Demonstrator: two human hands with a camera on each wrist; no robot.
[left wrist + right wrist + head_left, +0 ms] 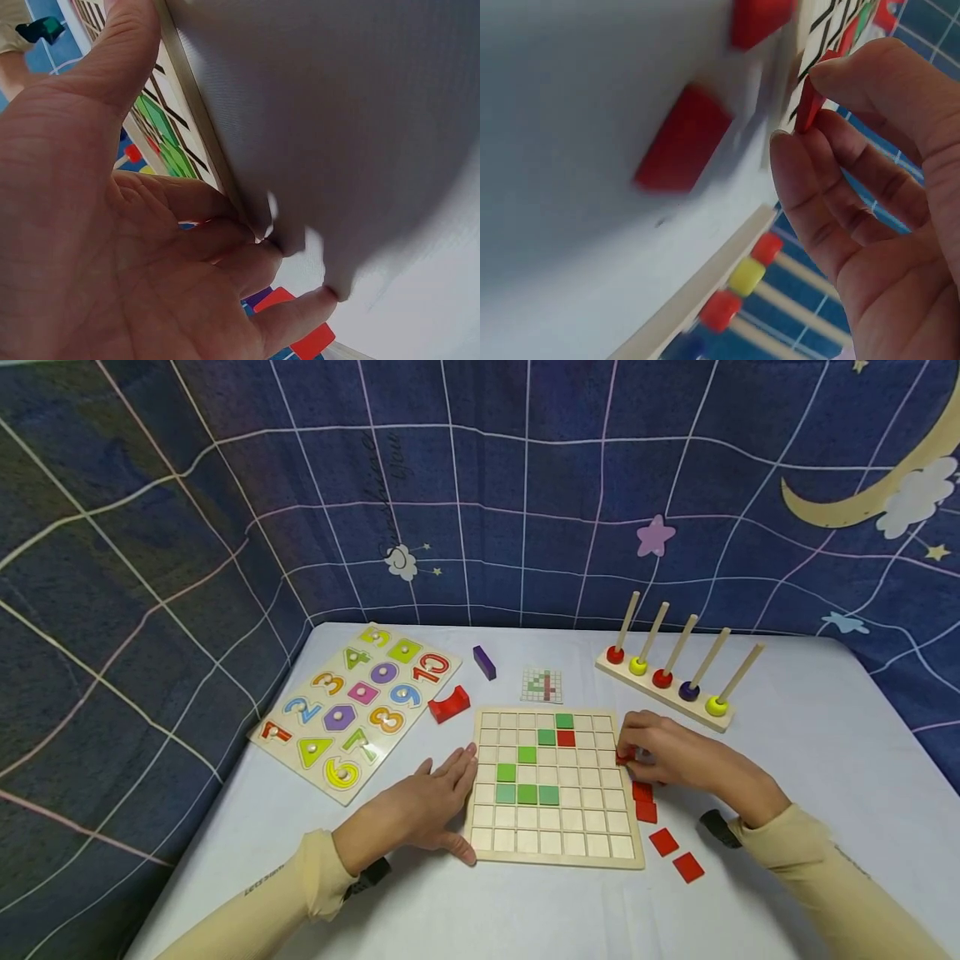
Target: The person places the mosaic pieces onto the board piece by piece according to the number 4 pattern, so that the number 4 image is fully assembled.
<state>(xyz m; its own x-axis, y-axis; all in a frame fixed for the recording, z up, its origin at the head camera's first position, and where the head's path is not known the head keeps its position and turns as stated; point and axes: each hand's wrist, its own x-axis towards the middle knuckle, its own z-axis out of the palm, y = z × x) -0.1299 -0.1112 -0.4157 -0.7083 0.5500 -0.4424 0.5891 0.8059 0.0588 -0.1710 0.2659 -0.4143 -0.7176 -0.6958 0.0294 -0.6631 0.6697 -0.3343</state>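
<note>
Meanwhile, a person's left hand point(420, 810) lies flat, fingers straight, against the edge of a wooden grid board point(555, 839), apparently steadying it. At the board's right edge, the right hand point(675, 758) pinches a red square tile point(810, 105); spare red tiles point(663, 842) lie alongside.

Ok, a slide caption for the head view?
Left hand steadies grid board; right hand pinches red tile at its edge.
</note>
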